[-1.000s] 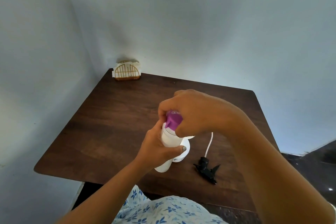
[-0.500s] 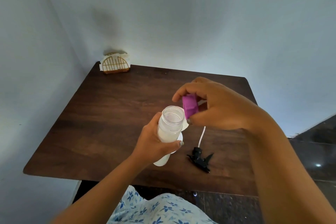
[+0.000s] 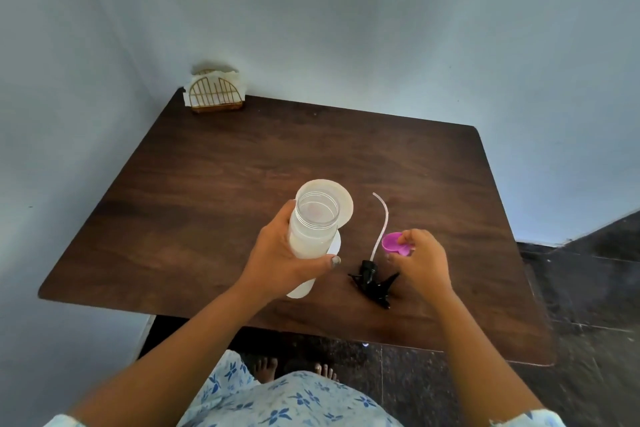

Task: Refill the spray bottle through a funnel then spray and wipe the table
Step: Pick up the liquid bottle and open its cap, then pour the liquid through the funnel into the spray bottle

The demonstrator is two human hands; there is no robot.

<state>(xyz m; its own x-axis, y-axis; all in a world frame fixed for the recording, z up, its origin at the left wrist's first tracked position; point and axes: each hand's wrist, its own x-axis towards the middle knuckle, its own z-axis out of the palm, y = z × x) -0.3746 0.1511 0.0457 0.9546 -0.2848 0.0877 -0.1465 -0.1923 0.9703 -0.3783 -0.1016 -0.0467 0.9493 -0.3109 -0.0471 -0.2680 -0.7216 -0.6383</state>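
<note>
My left hand (image 3: 284, 260) grips a translucent white refill bottle (image 3: 311, 236) above the dark wooden table (image 3: 207, 201). Its mouth is uncovered and pale liquid shows inside. Right behind it, the wide white rim of a funnel (image 3: 344, 210) shows; whatever it stands on is mostly hidden by the bottle. My right hand (image 3: 422, 263) pinches the purple cap (image 3: 391, 242) low over the table, to the right of the bottle. The black spray head (image 3: 372, 279) with its thin white tube (image 3: 382, 222) lies on the table between my hands.
A gold wire napkin holder (image 3: 216, 94) with white napkins stands at the table's far left corner, against the pale wall. Dark tiled floor (image 3: 588, 281) lies to the right and below the near edge, where bare feet (image 3: 266, 367) show.
My right hand took the purple cap off the bottle and carried it right and down to the table. My left hand kept hold of the bottle, whose mouth now stands uncovered.
</note>
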